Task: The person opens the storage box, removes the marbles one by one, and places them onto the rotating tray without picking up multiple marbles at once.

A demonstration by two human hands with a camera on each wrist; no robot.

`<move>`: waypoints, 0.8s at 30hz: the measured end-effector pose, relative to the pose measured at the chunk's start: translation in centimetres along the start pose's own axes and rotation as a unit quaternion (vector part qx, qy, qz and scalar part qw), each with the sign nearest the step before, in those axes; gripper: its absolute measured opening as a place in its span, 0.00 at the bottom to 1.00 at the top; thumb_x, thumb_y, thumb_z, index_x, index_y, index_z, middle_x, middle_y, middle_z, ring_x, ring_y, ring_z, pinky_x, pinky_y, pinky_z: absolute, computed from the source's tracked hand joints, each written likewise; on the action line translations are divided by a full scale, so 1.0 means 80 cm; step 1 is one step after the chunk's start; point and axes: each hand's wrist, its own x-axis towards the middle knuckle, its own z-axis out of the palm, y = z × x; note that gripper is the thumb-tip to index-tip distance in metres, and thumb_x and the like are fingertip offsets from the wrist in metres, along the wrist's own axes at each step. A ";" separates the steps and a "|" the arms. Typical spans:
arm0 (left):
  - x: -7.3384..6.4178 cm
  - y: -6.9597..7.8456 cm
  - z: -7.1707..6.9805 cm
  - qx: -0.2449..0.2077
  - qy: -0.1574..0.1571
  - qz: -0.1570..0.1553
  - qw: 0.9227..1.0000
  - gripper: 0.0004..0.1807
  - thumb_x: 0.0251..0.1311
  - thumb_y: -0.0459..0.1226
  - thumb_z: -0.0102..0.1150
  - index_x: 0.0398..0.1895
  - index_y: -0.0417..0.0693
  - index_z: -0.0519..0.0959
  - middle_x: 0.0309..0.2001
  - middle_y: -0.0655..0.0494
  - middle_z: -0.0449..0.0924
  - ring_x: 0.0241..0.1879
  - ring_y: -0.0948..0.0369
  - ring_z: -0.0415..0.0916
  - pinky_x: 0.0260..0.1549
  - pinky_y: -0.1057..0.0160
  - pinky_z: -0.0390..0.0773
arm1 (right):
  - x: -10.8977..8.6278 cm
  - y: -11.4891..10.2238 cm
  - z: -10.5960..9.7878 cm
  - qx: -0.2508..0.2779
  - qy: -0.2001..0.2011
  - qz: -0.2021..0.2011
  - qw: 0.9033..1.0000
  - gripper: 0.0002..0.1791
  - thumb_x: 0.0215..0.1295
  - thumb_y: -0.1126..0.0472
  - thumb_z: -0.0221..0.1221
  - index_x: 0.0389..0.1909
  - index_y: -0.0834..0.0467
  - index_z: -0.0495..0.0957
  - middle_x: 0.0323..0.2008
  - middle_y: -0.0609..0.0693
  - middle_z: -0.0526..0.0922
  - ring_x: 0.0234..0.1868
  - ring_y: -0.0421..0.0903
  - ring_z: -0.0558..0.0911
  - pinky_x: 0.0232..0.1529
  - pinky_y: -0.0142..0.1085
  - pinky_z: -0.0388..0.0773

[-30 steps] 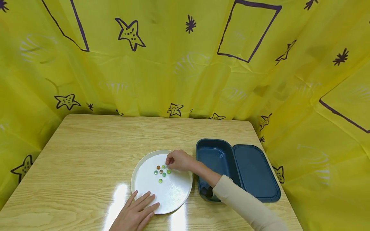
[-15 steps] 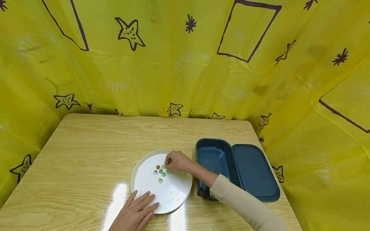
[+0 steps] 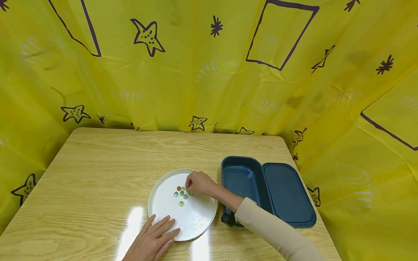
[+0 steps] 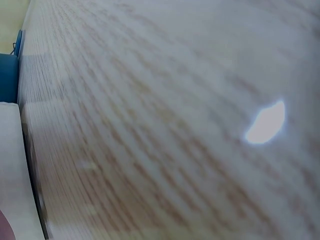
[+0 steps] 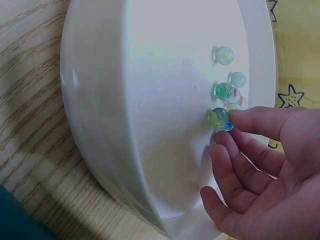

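A white round plate [image 3: 166,221] holds a small cluster of glass marbles [image 3: 181,193], green and orange-brown, with a yellow-green marble [image 3: 181,203] lying apart on the near side. My right hand [image 3: 200,183] is over the plate's right half. In the right wrist view its thumb and index finger pinch a blue marble [image 5: 228,126], partly hidden behind a yellow-green marble [image 5: 218,117]; the other fingers are loosely bent. My left hand [image 3: 151,239] rests on the plate's near-left rim, fingers straight and spread. The left wrist view shows mostly wood, with the plate's wall [image 4: 17,170] at its left edge.
Right of the plate stands a dark blue open box [image 3: 240,177], partly covered by the right forearm. Its flat lid [image 3: 290,195] lies against its right side. The wooden table [image 3: 107,163] meets a yellow patterned curtain [image 3: 183,72] behind and at the sides.
My right hand has shifted slightly left, closer into the marbles, and now partly covers the rightmost green one. The left hand and the plate stay put.
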 end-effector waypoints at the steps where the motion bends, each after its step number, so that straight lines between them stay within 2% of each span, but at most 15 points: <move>1: 0.001 0.000 0.000 -0.001 0.002 -0.001 1.000 0.26 0.80 0.51 0.34 0.49 0.58 0.86 0.53 0.54 0.83 0.56 0.54 0.78 0.73 0.57 0.40 | 0.000 0.000 0.000 0.000 0.001 0.000 1.000 0.06 0.58 0.71 0.66 0.26 0.57 0.84 0.21 0.41 0.78 0.21 0.36 0.73 0.23 0.27 0.70; 15: 0.000 0.001 -0.001 -0.001 -0.003 -0.009 1.000 0.25 0.80 0.51 0.35 0.49 0.58 0.86 0.53 0.55 0.83 0.56 0.55 0.78 0.73 0.58 0.39 | -0.002 -0.001 -0.003 -0.002 -0.002 0.015 1.000 0.05 0.58 0.69 0.66 0.27 0.56 0.83 0.22 0.41 0.78 0.22 0.37 0.73 0.25 0.28 0.71; 24: 0.000 0.001 0.002 -0.008 0.003 -0.020 1.000 0.26 0.80 0.51 0.35 0.49 0.58 0.87 0.53 0.55 0.83 0.56 0.54 0.78 0.73 0.57 0.40 | -0.016 0.001 -0.036 0.014 0.002 -0.017 1.000 0.02 0.59 0.68 0.66 0.32 0.58 0.83 0.26 0.44 0.78 0.26 0.40 0.74 0.28 0.31 0.72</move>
